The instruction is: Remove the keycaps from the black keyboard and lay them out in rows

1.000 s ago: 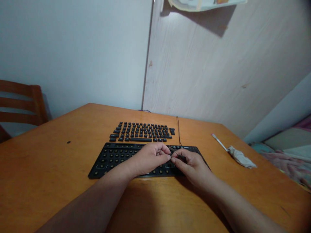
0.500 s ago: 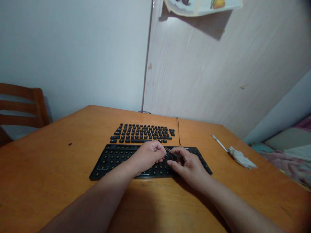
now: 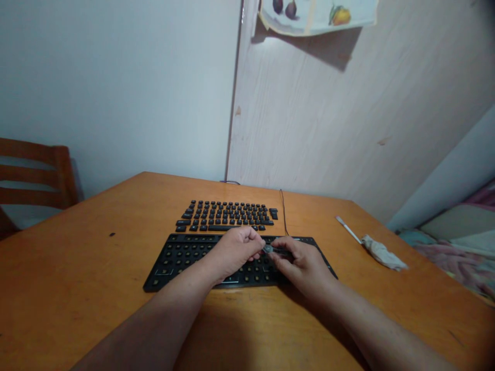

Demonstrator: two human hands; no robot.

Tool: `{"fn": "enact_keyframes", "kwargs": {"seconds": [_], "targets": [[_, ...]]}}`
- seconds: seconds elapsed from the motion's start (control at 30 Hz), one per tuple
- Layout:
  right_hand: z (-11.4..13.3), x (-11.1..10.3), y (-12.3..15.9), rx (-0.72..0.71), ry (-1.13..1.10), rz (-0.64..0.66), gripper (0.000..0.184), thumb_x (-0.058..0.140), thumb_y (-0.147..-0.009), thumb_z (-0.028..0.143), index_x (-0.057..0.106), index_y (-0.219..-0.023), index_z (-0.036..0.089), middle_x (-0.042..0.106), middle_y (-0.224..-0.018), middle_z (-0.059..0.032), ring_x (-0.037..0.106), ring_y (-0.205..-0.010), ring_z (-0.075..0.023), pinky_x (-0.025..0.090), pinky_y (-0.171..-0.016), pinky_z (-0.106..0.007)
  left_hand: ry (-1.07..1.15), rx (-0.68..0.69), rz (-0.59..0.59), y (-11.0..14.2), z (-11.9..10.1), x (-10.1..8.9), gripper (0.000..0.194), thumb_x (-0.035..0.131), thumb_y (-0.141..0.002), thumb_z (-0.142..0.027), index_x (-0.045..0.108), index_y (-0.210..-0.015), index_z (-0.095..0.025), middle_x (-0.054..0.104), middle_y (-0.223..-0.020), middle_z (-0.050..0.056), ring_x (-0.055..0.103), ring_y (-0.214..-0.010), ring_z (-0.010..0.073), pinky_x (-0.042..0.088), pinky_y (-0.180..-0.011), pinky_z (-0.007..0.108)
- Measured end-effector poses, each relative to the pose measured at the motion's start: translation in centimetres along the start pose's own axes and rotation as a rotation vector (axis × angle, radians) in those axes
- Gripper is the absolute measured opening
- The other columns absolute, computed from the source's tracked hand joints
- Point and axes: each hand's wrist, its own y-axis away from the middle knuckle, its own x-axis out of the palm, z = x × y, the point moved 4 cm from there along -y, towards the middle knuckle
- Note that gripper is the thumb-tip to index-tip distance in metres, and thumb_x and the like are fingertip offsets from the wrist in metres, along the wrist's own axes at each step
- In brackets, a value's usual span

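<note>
Over the right half of a black keyboard (image 3: 181,257), mostly stripped of its keycaps, both my hands work close together. My left hand (image 3: 240,250) is closed in a pinch; what sits between its fingertips is too small to make out. Thumb and fingers of my right hand (image 3: 299,260) are closed on a small greyish tool (image 3: 268,249) that looks like a keycap puller. The tool's tip reaches my left fingertips. Behind the keyboard, loose black keycaps (image 3: 222,214) lie in rows on the table, with the long spacebar (image 3: 222,228) nearest. My forearms and hands hide part of the keyboard.
A single dark keycap-sized piece (image 3: 112,234) lies on the wooden table (image 3: 96,288) at left. At right are a white-handled brush (image 3: 348,229) and a crumpled cloth (image 3: 382,253). A thin cable (image 3: 284,211) runs back from the keyboard. A wooden chair (image 3: 31,172) stands at left.
The greyish tool between my hands has turned, showing a rounded face instead of thin wire-like lines. The hands stay in nearly the same place; the view has tilted up slightly.
</note>
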Motion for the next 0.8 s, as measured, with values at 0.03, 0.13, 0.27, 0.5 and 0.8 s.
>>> {"fn": "enact_keyframes", "kwargs": {"seconds": [0.03, 0.13, 0.27, 0.5, 0.8], "targets": [[-0.4, -0.3, -0.3, 0.029, -0.011, -0.001, 0.018, 0.059, -0.088, 0.035, 0.068, -0.1, 0.023, 0.071, -0.084, -0.0011, 0.064, -0.075, -0.0173, 0.045, -0.068, -0.027, -0.01, 0.028, -0.032, 0.0, -0.2, -0.3, 0.014, 0.062, -0.079, -0.031, 0.06, -0.078, -0.017, 0.064, -0.069, 0.0, 0.057, -0.063, 0.0119, 0.044, -0.061, 0.023], [-2.0, -1.6, -1.9, 0.116, -0.002, -0.019, 0.02, 0.061, -0.087, 0.038, 0.069, -0.097, 0.023, 0.069, -0.076, -0.0004, 0.062, -0.069, -0.0165, 0.042, -0.062, -0.026, -0.055, 0.102, -0.151, -0.3, -0.6, -1.5, 0.017, 0.06, -0.081, -0.034, 0.061, -0.08, -0.017, 0.066, -0.074, 0.001, 0.058, -0.067, 0.0134, 0.044, -0.064, 0.025], [-4.2, -2.8, -4.8, 0.153, 0.101, 0.01, 0.023, 0.061, -0.084, 0.039, 0.07, -0.096, 0.022, 0.066, -0.07, 0.0005, 0.058, -0.063, -0.016, 0.037, -0.057, -0.026, -0.155, 0.174, -0.283, -0.6, -0.7, -3.3, 0.019, 0.059, -0.082, -0.036, 0.062, -0.08, -0.018, 0.063, -0.07, 0.0, 0.057, -0.067, 0.0151, 0.043, -0.064, 0.026], [-7.6, -1.4, -8.7, 0.207, 0.25, 0.155, 0.022, 0.066, -0.079, 0.038, 0.073, -0.095, 0.024, 0.066, -0.071, -0.0004, 0.056, -0.064, -0.0161, 0.033, -0.057, -0.025, -0.228, 0.219, -0.369, -0.7, -1.0, -4.8, 0.022, 0.058, -0.083, -0.039, 0.062, -0.079, -0.018, 0.066, -0.076, 0.002, 0.06, -0.073, 0.0178, 0.045, -0.069, 0.028], [-9.4, 0.2, -10.1, 0.251, 0.21, 0.215, 0.022, 0.071, -0.072, 0.037, 0.074, -0.09, 0.024, 0.066, -0.071, -0.0001, 0.057, -0.065, -0.0159, 0.035, -0.056, -0.024, -0.29, 0.212, -0.385, -0.7, -0.9, -5.5, 0.022, 0.059, -0.083, -0.039, 0.063, -0.08, -0.018, 0.067, -0.077, 0.002, 0.061, -0.075, 0.0185, 0.045, -0.069, 0.029]]}}
